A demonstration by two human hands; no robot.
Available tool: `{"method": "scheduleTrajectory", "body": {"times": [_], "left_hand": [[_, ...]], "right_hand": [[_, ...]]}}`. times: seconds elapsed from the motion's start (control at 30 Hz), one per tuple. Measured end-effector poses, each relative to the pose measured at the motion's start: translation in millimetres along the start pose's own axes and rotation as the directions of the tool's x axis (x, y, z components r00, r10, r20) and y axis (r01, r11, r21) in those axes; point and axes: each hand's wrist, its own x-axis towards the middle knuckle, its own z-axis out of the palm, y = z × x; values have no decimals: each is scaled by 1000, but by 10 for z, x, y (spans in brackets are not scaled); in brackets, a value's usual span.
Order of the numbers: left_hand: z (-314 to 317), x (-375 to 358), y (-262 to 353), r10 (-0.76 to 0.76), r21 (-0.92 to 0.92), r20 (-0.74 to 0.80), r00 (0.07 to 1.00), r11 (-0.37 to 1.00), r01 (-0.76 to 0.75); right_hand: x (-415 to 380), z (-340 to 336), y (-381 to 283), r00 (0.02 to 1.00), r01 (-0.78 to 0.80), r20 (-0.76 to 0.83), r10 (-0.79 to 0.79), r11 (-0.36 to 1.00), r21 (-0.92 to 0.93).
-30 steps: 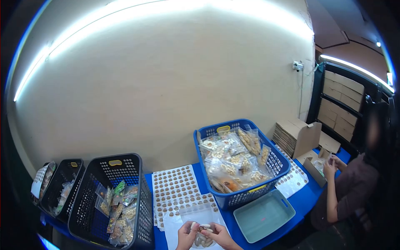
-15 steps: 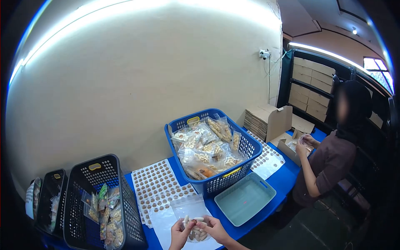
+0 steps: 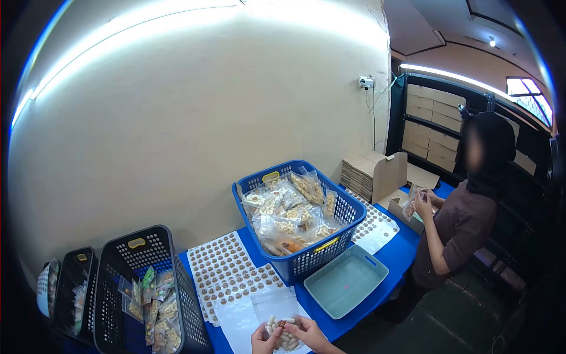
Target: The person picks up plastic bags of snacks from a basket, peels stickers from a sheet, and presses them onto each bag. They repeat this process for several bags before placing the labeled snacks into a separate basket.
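A clear zip bag (image 3: 276, 302) of pale, oblong snack pieces lies at the bottom of the view, on white paper at the table's near edge. My left hand (image 3: 266, 340) grips the bag's left side, its thumb on the front. Opposite it, my right hand (image 3: 309, 336) holds the right side, fingers curled round the edge. Both thumbs press beside a small round brown sticker (image 3: 282, 325) on the bag. Sheets of matching round stickers (image 3: 227, 265) lie just beyond my hands.
A blue basket (image 3: 298, 268) full of snack bags stands behind a grey-green tray (image 3: 345, 283). Dark baskets (image 3: 186, 295) with more bags stand left. At right, a co-worker (image 3: 454, 236) holds a bag near an open carton (image 3: 401, 211); flattened cardboard (image 3: 356, 177) is stacked behind.
The view has shifted slightly. My hands and the bag sit a little lower and further right in the picture, with the same grip. The co-worker's bag is now raised and tilted.
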Motion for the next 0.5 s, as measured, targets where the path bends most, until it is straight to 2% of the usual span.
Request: {"method": "scheduleTrajectory", "body": {"times": [0.03,0.17,0.33,0.5], "left_hand": [[-18,-40,12,14,-6,-15,1000,1000,-14],[-102,-143,-159,27,-47,-107,994,998,-32],[-141,-255,-219,-67,-108,-68,995,992,59],[-58,-341,-233,-8,-38,-45,999,999,7]], "right_hand": [[-12,24,13,1000,-19,15,18,1000,13],[-102,121,0,997,11,73,1,988,-156],[-249,157,-12,999,-1,48,8,990,-143],[-429,113,22,1000,-9,-13,8,999,-46]]}}
